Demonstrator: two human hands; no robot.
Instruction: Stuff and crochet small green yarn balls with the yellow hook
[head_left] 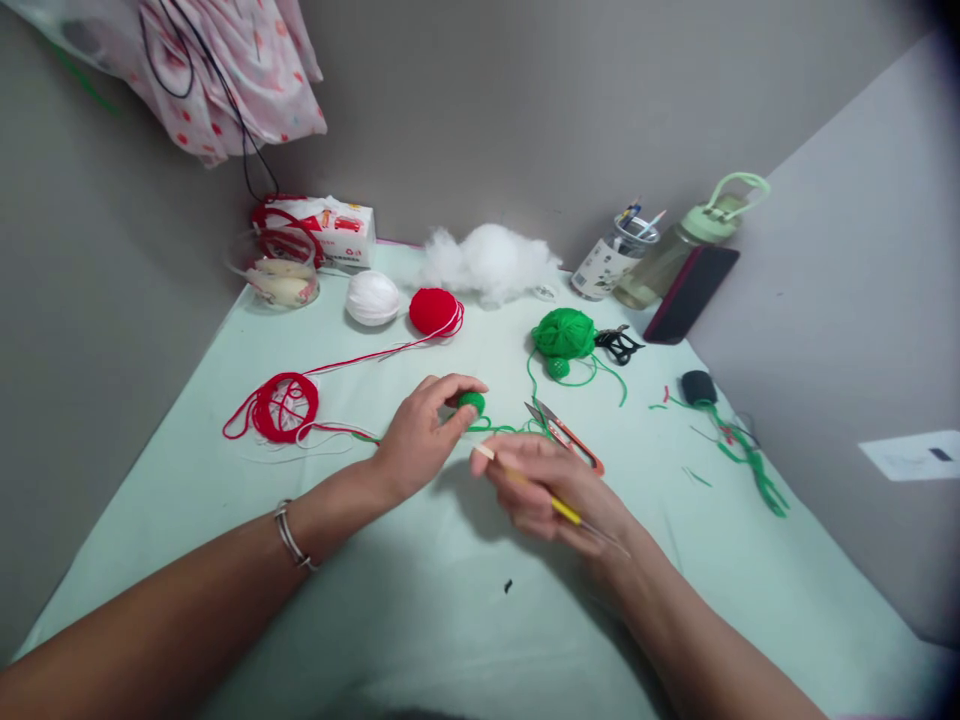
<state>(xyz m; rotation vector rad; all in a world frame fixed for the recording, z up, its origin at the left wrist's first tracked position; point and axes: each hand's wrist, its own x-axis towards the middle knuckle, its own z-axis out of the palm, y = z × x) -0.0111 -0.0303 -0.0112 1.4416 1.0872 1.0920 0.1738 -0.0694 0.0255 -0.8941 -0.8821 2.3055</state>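
Observation:
My left hand (421, 432) is closed on a small round green crochet piece (472, 402), held between thumb and fingers just above the table. My right hand (551, 490) is closed around a crochet hook (565, 509) with a yellow handle. Its pale end points up to the left and its thin metal end lies back toward my wrist. Green yarn (499, 429) runs from beside the green piece toward orange-handled thread snips (568, 440), which lie just beyond my right hand. Farther back sits a green yarn ball (564, 333) with a small green crocheted piece (557, 368) against it.
Red yarn (285, 408) lies coiled at left, near a white ball (373, 299) and a red ball (436, 312). White stuffing (491, 263) is against the wall. Black-handled scissors (620, 346), a phone (690, 295), a bottle (679, 250) and yarn scraps (750, 470) are at right.

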